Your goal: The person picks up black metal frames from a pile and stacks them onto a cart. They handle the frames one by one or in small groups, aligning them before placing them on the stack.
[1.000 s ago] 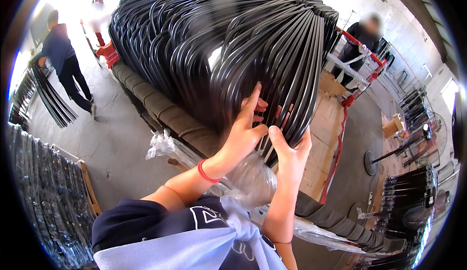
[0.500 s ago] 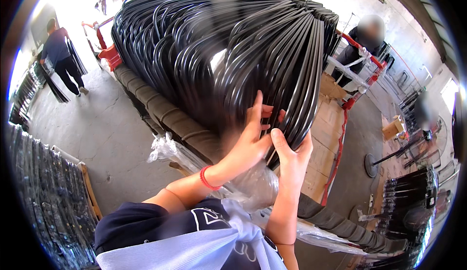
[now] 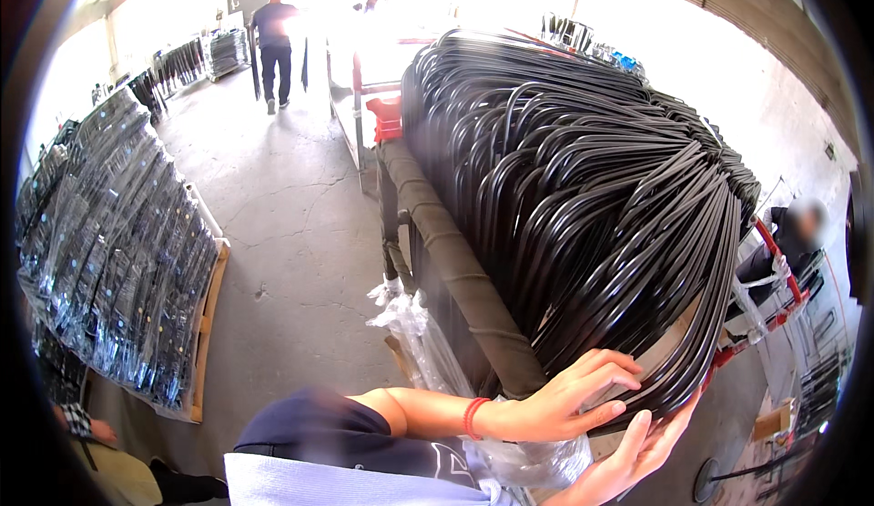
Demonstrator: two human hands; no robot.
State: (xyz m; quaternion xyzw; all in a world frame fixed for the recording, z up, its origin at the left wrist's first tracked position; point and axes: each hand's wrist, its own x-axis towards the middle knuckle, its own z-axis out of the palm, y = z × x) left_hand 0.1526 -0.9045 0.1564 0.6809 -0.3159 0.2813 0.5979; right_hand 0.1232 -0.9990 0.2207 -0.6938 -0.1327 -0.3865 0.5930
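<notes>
A large stack of black bent metal tubes [image 3: 583, 205] fans out in front of me, their rounded bends turned toward me. My left hand [image 3: 569, 401], with a red bracelet at the wrist, reaches across to the lower bends at the near right end. Its fingers are stretched out and apart against the tubes, gripping nothing. Beside it, lower and to the right, my right hand [image 3: 637, 456] lies against the outer bends, thumb raised and fingers straight along them. The tips of its fingers are partly hidden by the tubes.
A brown wrapped rail [image 3: 469, 269] with a red end piece [image 3: 387, 119] runs along the stack's left side. Clear plastic film [image 3: 423, 333] hangs there. Plastic-wrapped goods [image 3: 118, 251] stand on a pallet at left. One person [image 3: 273, 37] walks far off; another [image 3: 778, 242] is at right.
My view has turned left, so the stack appears farther right. My left hand has moved from among the tubes to their lower bends, and my right hand is lower. The far person has walked away.
</notes>
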